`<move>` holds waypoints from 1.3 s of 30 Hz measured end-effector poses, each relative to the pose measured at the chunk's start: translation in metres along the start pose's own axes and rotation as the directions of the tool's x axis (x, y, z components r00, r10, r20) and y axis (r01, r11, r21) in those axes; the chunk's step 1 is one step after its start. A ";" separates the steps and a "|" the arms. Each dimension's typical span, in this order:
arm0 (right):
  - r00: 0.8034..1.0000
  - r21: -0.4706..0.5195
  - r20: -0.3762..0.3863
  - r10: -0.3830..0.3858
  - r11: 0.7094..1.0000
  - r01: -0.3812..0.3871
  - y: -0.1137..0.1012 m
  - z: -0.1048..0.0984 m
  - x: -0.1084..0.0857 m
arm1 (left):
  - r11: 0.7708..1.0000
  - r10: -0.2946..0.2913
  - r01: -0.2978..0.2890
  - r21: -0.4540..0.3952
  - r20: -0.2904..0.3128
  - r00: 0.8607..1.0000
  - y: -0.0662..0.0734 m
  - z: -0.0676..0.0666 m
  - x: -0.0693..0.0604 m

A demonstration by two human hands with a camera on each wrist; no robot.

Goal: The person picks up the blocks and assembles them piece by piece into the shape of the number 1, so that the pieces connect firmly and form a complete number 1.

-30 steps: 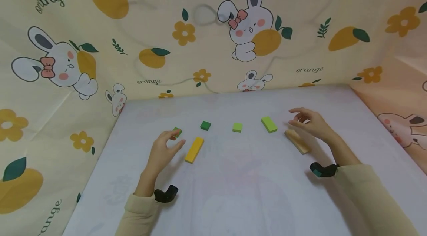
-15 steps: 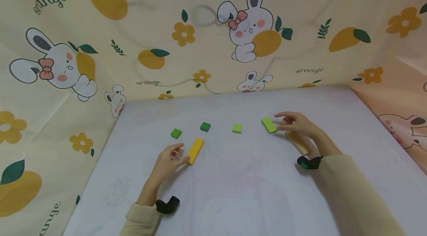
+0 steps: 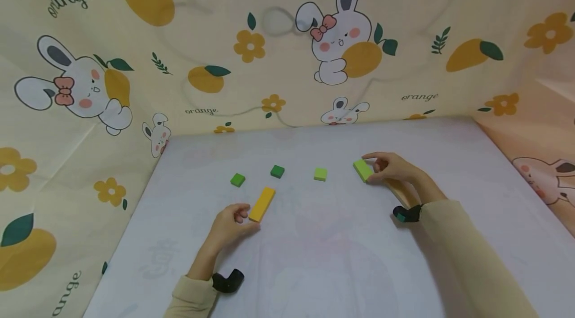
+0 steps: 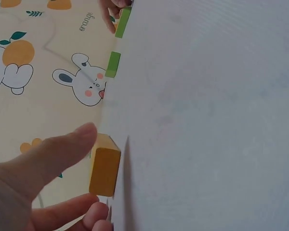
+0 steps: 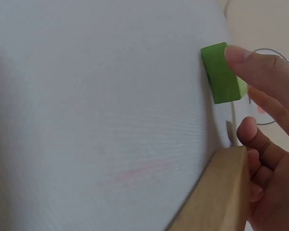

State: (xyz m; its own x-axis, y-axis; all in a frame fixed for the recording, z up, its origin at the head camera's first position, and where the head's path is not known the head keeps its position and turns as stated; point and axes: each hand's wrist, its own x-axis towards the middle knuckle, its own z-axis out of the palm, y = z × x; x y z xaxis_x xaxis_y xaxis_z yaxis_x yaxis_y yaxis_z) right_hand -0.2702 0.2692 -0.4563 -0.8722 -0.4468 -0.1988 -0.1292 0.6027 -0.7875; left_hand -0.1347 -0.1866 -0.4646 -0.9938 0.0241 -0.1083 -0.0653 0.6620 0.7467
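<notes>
At the near end of a yellow rectangular block (image 3: 262, 204) my left hand (image 3: 230, 225) curls its thumb and fingers about the block's sides. The left wrist view has this yellow block (image 4: 104, 166) between the thumb and the fingertips. My right hand (image 3: 395, 167) pinches a light green rectangular block (image 3: 362, 170) lying flat at the right. In the right wrist view its thumb covers a corner of that green block (image 5: 221, 72). A tan wooden block (image 3: 401, 192) lies partly hidden under the right hand and wrist.
Three small square blocks lie toward the back of the white table (image 3: 314, 253): a green one (image 3: 238, 179), a dark green one (image 3: 277, 171) and a light green one (image 3: 320, 174). A printed cloth (image 3: 269, 58) stands behind the table.
My left hand has come back from the small green block to the yellow one. My right hand has moved left from above the tan block to the light green rectangular block.
</notes>
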 end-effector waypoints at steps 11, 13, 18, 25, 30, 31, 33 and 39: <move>1.000 -0.023 0.010 -0.004 1.000 0.004 0.001 0.001 -0.001 | 0.997 -0.010 0.013 0.075 -0.037 0.999 0.004 0.005 -0.001; 1.000 -0.018 0.010 -0.006 1.000 0.006 0.003 0.000 -0.001 | 0.996 -0.012 0.016 0.085 -0.046 0.999 0.006 0.005 -0.001; 1.000 -0.010 0.010 -0.015 1.000 0.015 0.006 0.001 0.001 | 0.994 -0.030 0.036 0.105 -0.063 0.998 0.009 0.008 -0.001; 1.000 -0.028 0.002 0.014 1.000 -0.014 0.006 0.002 0.002 | 0.992 -0.031 0.042 0.120 -0.093 0.995 0.010 0.012 -0.003; 1.000 -0.040 -0.003 0.024 0.999 -0.024 0.004 0.004 0.001 | 0.992 -0.038 0.050 0.120 -0.103 0.994 0.011 0.011 -0.004; 1.000 -0.042 -0.004 0.026 0.999 -0.026 0.004 0.004 0.001 | 0.991 -0.040 0.053 0.119 -0.107 0.993 0.011 0.011 -0.003; 1.000 -0.048 -0.005 0.031 0.998 -0.031 0.003 0.004 0.001 | 0.992 -0.050 0.063 0.113 -0.112 0.992 0.011 0.011 -0.003; 0.999 -0.046 -0.007 0.034 0.998 -0.034 0.003 0.003 -0.001 | 0.992 -0.060 0.073 0.099 -0.130 0.990 0.010 0.011 0.000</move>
State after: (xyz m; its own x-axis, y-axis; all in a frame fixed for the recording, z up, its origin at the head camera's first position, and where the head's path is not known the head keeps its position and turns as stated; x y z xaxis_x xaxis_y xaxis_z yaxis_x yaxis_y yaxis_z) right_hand -0.2686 0.2693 -0.4608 -0.8794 -0.4214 -0.2215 -0.1205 0.6472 -0.7528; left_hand -0.1340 -0.1719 -0.4649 -0.9914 -0.1132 -0.0663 -0.1283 0.7328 0.6682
